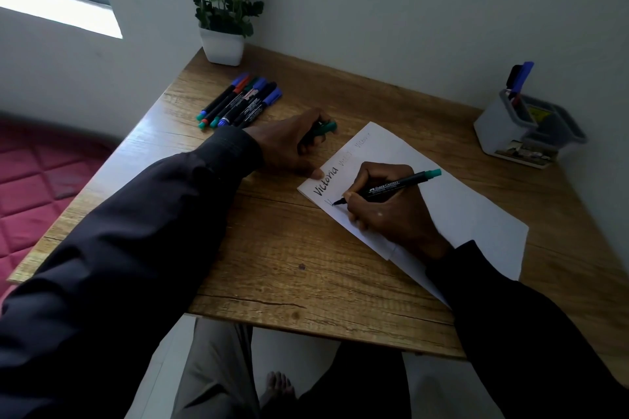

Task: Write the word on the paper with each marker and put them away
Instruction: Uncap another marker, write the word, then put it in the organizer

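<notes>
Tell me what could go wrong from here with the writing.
1. Only the thumb of the left hand pins the paper at its corner; a stroke of the green marker may swivel it.
2. That thumb lies beside the black Victoria and may smudge it if wet.
3. The green cap in the same hand could slip and roll away.

1. Centre frame: my left hand [289,143] curls over a green cap [326,128], hiding all but its end.
2. My right hand [391,214] masks the marker [398,184] along its front barrel.
3. Faint words atop the paper [459,207]: too pale to read.
</notes>
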Tool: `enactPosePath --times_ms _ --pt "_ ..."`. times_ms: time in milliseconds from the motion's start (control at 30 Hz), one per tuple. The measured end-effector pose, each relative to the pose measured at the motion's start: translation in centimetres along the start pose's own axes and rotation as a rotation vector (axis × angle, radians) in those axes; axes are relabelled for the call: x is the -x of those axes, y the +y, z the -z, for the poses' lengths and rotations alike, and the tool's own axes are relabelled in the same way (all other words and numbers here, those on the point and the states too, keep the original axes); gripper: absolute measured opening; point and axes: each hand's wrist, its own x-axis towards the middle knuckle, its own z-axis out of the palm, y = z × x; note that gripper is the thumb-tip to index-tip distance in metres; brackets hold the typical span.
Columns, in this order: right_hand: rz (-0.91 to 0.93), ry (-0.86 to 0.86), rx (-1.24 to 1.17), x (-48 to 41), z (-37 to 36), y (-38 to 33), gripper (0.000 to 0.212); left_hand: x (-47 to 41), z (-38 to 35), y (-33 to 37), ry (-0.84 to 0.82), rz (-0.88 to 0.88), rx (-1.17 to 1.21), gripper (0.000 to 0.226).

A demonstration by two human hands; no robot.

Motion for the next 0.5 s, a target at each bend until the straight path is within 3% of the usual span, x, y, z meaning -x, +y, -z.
enactPosePath --times_ms 100,200,500 --pt "-0.053 0.008 -0.069 0.07 -0.17 -0.11 0.022 -0.15 -0.04 -0.11 -0.001 -0.009 0.014 0.063" --pt "-0.057 0.014 -0.07 0.19 -0.25 -0.3 0.01 -0.17 -0.02 -0.26 -0.007 -0.001 0.016 0.065" --pt "-0.069 0.032 -0.046 0.23 -0.11 -0.37 0.011 -0.3 -0.09 -0.33 -0.005 0.003 0.008 0.067"
